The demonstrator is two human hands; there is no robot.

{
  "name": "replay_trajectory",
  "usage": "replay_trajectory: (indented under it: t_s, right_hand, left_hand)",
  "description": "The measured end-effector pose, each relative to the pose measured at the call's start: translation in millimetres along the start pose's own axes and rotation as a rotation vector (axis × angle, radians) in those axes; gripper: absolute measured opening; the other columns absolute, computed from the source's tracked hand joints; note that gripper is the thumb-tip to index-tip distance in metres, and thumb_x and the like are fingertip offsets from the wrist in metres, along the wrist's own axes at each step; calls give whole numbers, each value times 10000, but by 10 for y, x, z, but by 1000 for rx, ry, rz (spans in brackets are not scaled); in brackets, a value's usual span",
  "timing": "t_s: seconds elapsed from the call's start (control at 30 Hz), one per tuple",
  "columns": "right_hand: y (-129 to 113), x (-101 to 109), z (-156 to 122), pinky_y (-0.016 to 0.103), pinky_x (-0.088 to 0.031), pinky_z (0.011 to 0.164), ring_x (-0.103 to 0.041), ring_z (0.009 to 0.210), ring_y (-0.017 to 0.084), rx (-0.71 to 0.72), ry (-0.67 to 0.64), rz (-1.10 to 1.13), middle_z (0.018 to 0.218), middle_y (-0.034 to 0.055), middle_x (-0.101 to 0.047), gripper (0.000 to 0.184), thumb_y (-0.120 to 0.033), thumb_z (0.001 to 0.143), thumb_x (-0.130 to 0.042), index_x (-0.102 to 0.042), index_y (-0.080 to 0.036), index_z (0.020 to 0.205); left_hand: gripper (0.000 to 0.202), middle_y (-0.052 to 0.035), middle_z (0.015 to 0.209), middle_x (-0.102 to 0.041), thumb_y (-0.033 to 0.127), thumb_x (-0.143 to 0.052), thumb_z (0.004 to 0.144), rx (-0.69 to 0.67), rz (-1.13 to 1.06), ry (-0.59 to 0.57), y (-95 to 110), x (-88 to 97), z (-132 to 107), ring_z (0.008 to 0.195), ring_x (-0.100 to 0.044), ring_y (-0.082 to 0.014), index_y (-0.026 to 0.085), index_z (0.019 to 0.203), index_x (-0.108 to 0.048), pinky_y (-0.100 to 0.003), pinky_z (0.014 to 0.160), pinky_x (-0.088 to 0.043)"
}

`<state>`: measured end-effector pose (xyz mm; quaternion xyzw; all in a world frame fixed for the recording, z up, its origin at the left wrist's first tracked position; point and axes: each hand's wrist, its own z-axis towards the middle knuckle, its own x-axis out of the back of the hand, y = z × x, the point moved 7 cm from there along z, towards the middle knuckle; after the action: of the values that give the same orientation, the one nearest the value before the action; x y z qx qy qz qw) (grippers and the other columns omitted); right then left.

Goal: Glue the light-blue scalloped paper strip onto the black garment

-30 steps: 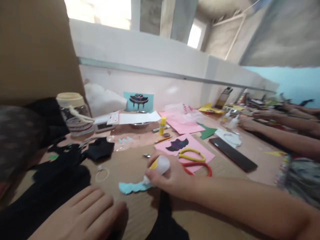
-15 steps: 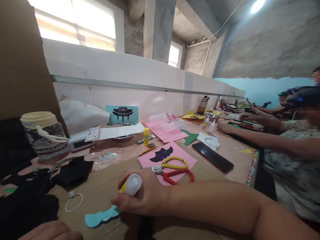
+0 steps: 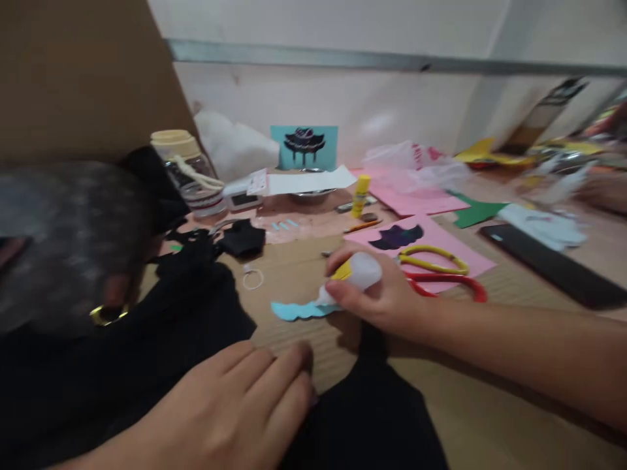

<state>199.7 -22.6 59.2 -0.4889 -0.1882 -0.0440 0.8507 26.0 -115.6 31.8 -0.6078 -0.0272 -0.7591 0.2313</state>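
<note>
My right hand (image 3: 386, 294) is closed around a white glue bottle (image 3: 365, 273) with a yellow label. The bottle is tilted, its nozzle down at a wavy light-blue paper strip (image 3: 294, 311) lying on the cardboard. My left hand (image 3: 240, 398) rests palm down in front of the strip, fingers loosely bent, with no held thing visible; its thumb is hidden. Between my forearms lies a black shape (image 3: 377, 411). Beyond the right hand, scissors (image 3: 435, 261) with one yellow and one red handle lie partly on pink paper (image 3: 470, 262).
Left are black cloth (image 3: 196, 326), a small white ring (image 3: 253, 279) and a lidded jar (image 3: 200, 189). Behind stand a glue stick (image 3: 361, 196) and a blue card (image 3: 326, 153) with a black design. A phone (image 3: 553, 264) lies right. Cardboard (image 3: 313, 261) covers the work area.
The view has swung down and left, and is blurred. More of my left hand and the black shape now show. The glue bottle is still in my right hand at the blue strip.
</note>
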Motion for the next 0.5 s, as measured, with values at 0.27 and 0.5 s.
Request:
replay_trajectory:
  t_s: [0.27, 0.5]
  right_hand:
    - [-61, 36, 13, 263, -415, 502, -554, 566, 129, 52, 25, -137, 712, -21, -647, 149, -350, 863, -724, -625, -239, 854]
    - [-63, 18, 17, 246, -414, 488, -558, 548, 109, 53, 2, -154, 693, -35, -636, 154, -354, 863, -727, -625, -241, 845]
  left_hand:
    - [398, -110, 1186, -765, 59, -379, 919, 13, 141, -91, -36, 183, 259, 673, -688, -189, 165, 1097, -719, -303, 550, -537]
    - [334, -121, 1165, -747, 42, -439, 794, 78, 21, -118, -136, 84, 282, 626, -657, -195, 148, 1025, -655, -324, 523, -558]
